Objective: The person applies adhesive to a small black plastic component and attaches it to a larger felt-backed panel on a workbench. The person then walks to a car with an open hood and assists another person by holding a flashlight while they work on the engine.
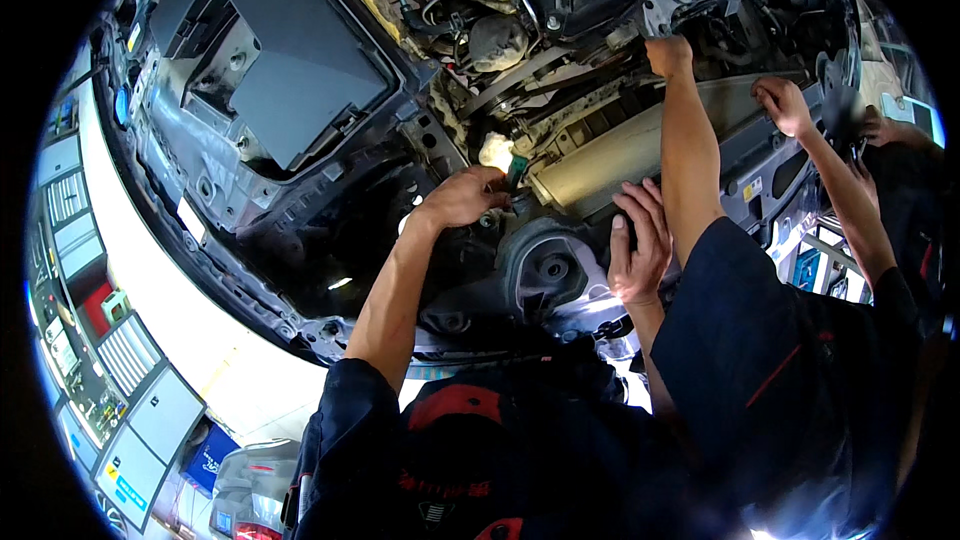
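Note:
My left hand (pixel 462 197) reaches into the front of an opened car. Its fingers are bent and close together at a small dark-green part (pixel 517 171), beside a brightly lit spot. What they grip, if anything, I cannot make out. My right hand (pixel 640 245) is raised with its fingers stretched, near the lower edge of a long pale metal panel (pixel 610 160); it holds nothing I can see. A dark rounded housing with a ring-shaped centre (pixel 551 267) sits between my two hands.
A co-worker's arm (pixel 690 155) crosses just right of my right hand, its hand on a metal bracket (pixel 680 2). The co-worker's other hand (pixel 785 106) rests on the front frame. Another person's hand (pixel 880 128) is farther right. A grey panel (pixel 310 90) covers the left side; cabinets (pixel 130 470) stand beyond.

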Motion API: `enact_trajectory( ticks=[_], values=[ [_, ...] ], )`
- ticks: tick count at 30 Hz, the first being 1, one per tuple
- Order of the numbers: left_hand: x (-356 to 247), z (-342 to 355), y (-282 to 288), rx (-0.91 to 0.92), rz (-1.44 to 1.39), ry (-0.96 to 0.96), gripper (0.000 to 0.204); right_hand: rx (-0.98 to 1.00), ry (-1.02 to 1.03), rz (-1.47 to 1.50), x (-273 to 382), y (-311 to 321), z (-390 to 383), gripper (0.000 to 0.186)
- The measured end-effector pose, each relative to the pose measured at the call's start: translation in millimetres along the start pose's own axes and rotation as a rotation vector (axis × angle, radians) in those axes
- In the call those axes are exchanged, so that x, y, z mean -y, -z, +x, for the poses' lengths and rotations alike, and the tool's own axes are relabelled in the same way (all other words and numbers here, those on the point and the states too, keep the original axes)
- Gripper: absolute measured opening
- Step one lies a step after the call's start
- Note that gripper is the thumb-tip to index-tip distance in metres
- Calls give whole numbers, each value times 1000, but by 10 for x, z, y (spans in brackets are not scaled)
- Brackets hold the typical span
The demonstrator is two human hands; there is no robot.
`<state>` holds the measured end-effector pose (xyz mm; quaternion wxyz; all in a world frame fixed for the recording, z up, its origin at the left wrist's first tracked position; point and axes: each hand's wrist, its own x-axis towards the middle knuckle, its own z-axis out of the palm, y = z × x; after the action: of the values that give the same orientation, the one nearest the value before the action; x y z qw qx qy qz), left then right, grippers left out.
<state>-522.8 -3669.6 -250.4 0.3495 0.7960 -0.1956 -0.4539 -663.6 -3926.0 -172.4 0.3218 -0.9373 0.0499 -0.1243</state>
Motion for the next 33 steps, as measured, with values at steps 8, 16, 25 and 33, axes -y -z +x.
enact_trajectory(
  ticks=[8, 16, 25, 33],
  values=[
    [150, -35, -32, -249, -195, 85, 39, 6, 6, -3, -13, 9, -3, 23],
    [238, -53, -133, -260, -95, 21, 26, -56, 18, -59, 19, 7, -13, 21],
    [-20, 41, -205, -285, -245, 76, 31, -90, 41, 21, 32, 60, 18, 22],
    [482, 301, -593, -451, -110, 101, 40, -103, 52, 83, 32, 66, 26, 21]
  ],
)
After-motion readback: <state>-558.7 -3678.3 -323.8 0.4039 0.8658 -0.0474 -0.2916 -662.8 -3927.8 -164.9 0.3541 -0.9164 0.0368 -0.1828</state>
